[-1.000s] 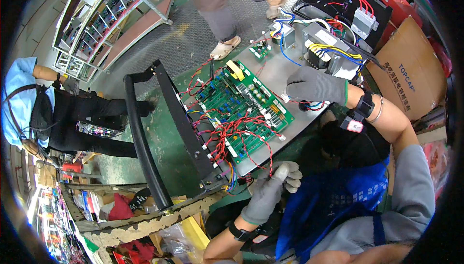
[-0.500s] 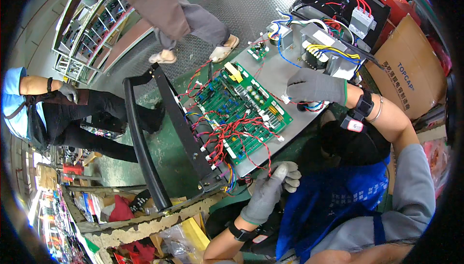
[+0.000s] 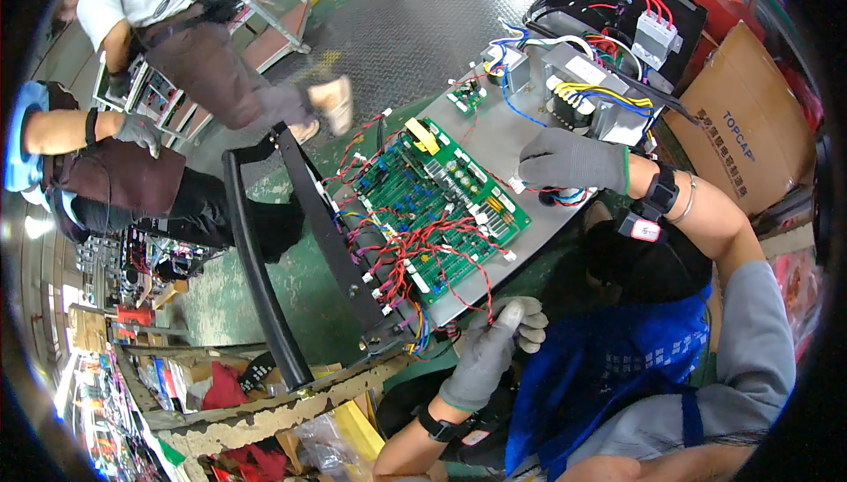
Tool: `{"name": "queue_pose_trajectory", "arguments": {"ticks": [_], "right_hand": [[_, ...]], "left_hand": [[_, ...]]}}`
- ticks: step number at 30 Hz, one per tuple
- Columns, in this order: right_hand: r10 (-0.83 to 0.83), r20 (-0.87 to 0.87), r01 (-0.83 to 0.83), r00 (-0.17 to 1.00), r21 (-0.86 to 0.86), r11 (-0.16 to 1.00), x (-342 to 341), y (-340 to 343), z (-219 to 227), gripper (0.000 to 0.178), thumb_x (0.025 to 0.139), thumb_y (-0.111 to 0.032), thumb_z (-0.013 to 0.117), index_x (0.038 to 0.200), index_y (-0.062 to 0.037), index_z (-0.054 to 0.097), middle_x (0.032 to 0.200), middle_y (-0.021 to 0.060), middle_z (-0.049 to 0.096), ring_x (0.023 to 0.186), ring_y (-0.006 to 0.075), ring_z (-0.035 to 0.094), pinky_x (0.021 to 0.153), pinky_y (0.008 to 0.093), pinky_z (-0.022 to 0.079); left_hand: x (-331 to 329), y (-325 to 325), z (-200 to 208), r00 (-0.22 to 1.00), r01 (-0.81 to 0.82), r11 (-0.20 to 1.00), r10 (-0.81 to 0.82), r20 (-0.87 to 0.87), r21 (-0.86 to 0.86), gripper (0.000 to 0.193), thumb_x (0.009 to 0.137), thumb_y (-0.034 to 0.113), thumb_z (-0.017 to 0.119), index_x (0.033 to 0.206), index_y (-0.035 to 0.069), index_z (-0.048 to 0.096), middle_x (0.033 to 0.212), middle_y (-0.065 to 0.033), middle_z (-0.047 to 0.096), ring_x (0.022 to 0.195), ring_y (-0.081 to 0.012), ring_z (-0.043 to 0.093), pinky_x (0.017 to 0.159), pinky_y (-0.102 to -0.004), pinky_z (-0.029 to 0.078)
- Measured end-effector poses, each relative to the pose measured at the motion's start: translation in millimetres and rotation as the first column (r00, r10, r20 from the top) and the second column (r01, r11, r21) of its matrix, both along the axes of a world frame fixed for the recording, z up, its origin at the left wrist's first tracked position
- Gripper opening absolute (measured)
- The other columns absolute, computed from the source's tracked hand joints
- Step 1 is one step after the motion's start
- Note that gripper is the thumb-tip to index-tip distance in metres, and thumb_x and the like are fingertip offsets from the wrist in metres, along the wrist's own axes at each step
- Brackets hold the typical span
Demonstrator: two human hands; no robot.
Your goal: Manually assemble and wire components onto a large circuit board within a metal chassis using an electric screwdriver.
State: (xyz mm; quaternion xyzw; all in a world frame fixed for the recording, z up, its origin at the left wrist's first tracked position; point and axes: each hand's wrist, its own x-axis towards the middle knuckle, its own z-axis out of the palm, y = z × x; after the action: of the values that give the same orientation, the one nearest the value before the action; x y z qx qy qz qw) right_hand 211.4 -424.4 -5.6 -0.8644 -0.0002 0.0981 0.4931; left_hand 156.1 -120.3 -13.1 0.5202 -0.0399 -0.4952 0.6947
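Note:
A green circuit board lies on a grey metal plate with a black front panel and a long black handle. Bunched red twisted wires with white plugs cross the board. My left hand, in a grey glove, is below the plate's near edge, fingers curled; one red twisted wire runs down to it. Over the plate's right side, my gloved right hand has bent fingers, with a white wire connector at the tips. Its palm side is hidden.
Metal boxes with coloured cables and a black panel with red wires stand at the far right, beside a cardboard box. Two people are at the left. A worn shelf holds bags and parts at lower left.
The person at the far left has moved closer to the handle. The other person in brown has stepped left, past the far side of the plate. My hands have hardly moved.

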Motion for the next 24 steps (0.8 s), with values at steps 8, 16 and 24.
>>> {"name": "queue_pose_trajectory", "arguments": {"ticks": [8,16,24], "right_hand": [[-0.032,-0.026,0.033,0.999,0.044,0.998,-3,2,-2,0.035,0.094,-0.028,0.053,0.081,0.0039,0.058,0.075,0.0131,0.059,0.068,0.0193,0.054,0.067,0.0356,0.046],[-0.512,0.052,0.344,0.857,0.682,0.646,16,-12,31,0.025,0.099,-0.024,0.05,0.083,-0.0084,0.061,0.07,-0.0018,0.053,0.06,0.0085,0.047,0.057,0.0285,0.041],[-0.489,-0.003,0.242,0.872,0.872,0.426,17,1,29,0.022,0.102,-0.026,0.045,0.1,-0.0096,0.059,0.074,-0.0045,0.05,0.061,0.0061,0.045,0.058,0.0221,0.041]], "left_hand": [[-1,-2,0,0.999,0.032,0.999,-0.032,-0.008,0.004,0.046,0.1,0.045,0.055,0.111,0.001,0.057,0.095,-0.0061,0.058,0.082,-0.0149,0.055,0.071,-0.0299,0.046],[4,-11,-4,0.996,0.043,0.993,-0.051,-0.068,-0.106,0.037,0.103,0.035,0.053,0.112,-0.001,0.057,0.093,-0.0063,0.057,0.081,-0.0141,0.054,0.071,-0.0284,0.045],[7,-6,-12,1.0,-0.004,1.0,0.003,-0.03,-0.026,0.042,0.1,0.04,0.057,0.114,0.0,0.056,0.092,-0.0059,0.056,0.081,-0.0164,0.054,0.072,-0.0321,0.047]]}}
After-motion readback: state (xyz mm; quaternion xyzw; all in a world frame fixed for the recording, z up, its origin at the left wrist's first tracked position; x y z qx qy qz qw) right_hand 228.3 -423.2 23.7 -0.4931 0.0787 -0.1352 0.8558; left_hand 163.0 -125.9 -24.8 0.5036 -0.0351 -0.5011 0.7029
